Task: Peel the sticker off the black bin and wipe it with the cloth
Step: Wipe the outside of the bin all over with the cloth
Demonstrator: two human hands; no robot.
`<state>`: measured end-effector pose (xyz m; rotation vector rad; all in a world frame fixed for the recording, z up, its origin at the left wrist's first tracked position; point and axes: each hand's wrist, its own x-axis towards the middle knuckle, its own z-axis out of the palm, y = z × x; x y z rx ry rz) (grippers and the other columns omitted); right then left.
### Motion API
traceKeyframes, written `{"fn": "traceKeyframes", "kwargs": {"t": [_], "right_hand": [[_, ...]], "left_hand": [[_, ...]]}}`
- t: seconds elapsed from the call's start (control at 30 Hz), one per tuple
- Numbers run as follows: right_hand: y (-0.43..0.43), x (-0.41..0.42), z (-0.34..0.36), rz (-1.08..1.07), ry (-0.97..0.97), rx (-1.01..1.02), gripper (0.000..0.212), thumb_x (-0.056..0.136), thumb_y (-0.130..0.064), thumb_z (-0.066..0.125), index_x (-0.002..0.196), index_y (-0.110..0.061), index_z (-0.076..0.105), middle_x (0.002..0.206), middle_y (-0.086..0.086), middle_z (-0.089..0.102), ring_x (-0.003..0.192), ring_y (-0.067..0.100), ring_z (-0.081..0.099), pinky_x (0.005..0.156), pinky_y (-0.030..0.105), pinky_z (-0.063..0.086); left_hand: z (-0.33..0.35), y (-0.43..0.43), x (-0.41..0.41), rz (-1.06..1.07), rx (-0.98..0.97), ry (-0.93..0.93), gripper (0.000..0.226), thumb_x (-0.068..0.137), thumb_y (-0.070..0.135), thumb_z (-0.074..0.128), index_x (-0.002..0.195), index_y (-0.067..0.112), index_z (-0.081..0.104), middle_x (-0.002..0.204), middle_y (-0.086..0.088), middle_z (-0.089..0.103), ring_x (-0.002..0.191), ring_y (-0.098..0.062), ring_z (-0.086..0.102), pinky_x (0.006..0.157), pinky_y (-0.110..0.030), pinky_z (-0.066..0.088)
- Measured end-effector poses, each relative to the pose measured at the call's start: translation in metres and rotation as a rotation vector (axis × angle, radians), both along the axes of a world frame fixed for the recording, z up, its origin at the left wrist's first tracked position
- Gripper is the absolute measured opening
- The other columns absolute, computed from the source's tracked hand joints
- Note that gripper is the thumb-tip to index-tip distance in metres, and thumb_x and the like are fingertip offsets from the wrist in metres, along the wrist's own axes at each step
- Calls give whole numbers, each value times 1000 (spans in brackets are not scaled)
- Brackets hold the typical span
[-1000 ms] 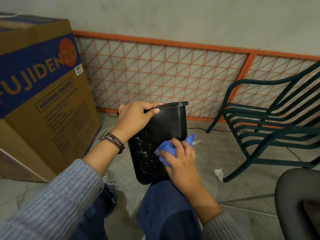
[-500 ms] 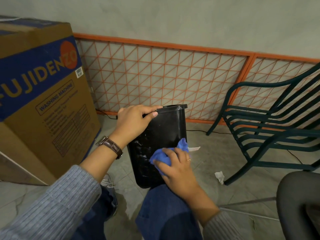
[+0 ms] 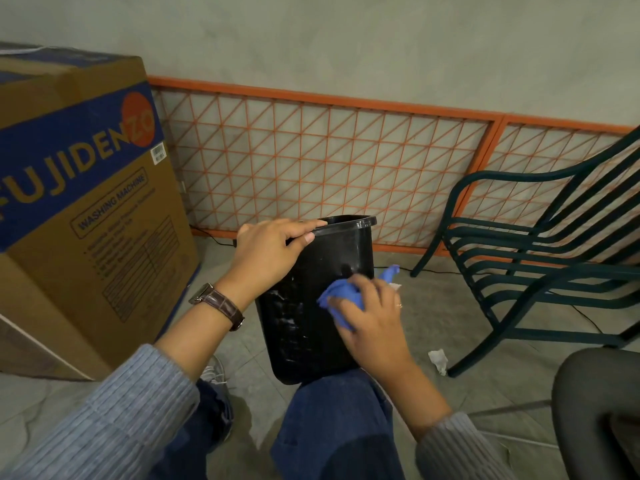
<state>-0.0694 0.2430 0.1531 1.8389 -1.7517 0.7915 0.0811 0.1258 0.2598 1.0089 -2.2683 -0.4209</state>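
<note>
Bin [image 3: 311, 306] upright, base on person's knee. Left hand [image 3: 270, 251] fingers curled over bin rim. Right hand [image 3: 374, 317] fingers clamped on cloth [image 3: 337, 299], pressing it against bin side.

The left hand [image 3: 273, 251] reaches in from the lower left, its fingers [image 3: 301, 226] curled over the rim of the black bin [image 3: 304, 327], thumb against the outer wall. A brown-strapped watch [image 3: 218, 303] sits on that wrist. The right hand [image 3: 377, 320] comes from the lower right, palm down, bunching the blue cloth [image 3: 337, 299] against the bin's side. Grey ribbed sleeves [image 3: 114, 417] cover both forearms.
</note>
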Motion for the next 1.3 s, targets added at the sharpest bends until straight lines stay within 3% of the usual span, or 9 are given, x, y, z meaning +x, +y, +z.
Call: {"fn": "traceKeyframes", "kwargs": {"t": [0.13,0.37,0.57,0.7,0.8,0.9,1.07,1.2,1.3], "right_hand": [[-21,18,29,-205,-289,-116,19,82,-30,54,97,-24,62,119,8,49,106,27,42,81,43,39],[-5,14,8,-10,-11,20,26,76,-27,67,100,-28,56,121,5,43,106,30,43,82,47,43],[-13,19,51,-123,-319,-74,21,81,-27,58,101,-25,61,124,6,43,109,28,44,85,44,43],[5,20,72,23,-233,-38,65,74,-29,59,135,-27,36,145,5,27,123,26,38,103,38,32],[9,11,89,-34,-202,98,84,72,-38,50,147,-25,15,148,0,31,117,23,40,101,34,31],[6,-2,88,5,-221,123,74,73,-39,50,142,-29,26,141,-5,35,112,18,39,98,32,33],[4,-38,71,169,-594,80,61,76,-25,65,124,-39,29,123,-30,32,115,-6,35,96,9,28],[-6,-53,60,210,-761,87,43,78,-40,57,111,-51,31,134,-18,35,129,-2,33,104,18,32],[-13,-44,50,177,-824,-99,42,80,-31,59,117,-37,39,136,-5,36,129,6,36,105,20,33]], "left_hand": [[0,3,-10,19,-21,-16,29,93,39,46,119,44,56,114,14,66,111,-8,53,93,-37,29],[0,4,-2,33,-17,13,27,92,39,48,117,48,56,105,12,68,105,-9,56,86,-32,27],[5,21,-5,53,-52,81,25,91,38,51,113,46,59,86,10,66,91,-9,56,81,-29,24],[8,38,0,18,-62,128,23,89,41,52,109,46,62,77,13,62,86,-7,58,84,-33,34],[15,42,-4,-33,-68,72,28,92,39,49,118,40,59,95,15,68,99,-5,59,89,-29,35],[25,33,1,-128,38,-2,35,93,40,44,127,39,49,105,13,67,100,-3,58,85,-24,40],[26,-1,25,-406,236,64,26,90,39,51,114,43,57,110,24,61,108,6,53,92,-17,40],[18,-6,21,-433,198,140,34,83,52,45,112,44,58,108,27,60,109,6,51,90,-10,34],[15,2,7,-399,155,215,27,80,54,45,104,51,58,99,33,61,101,4,51,90,-20,34]]}}
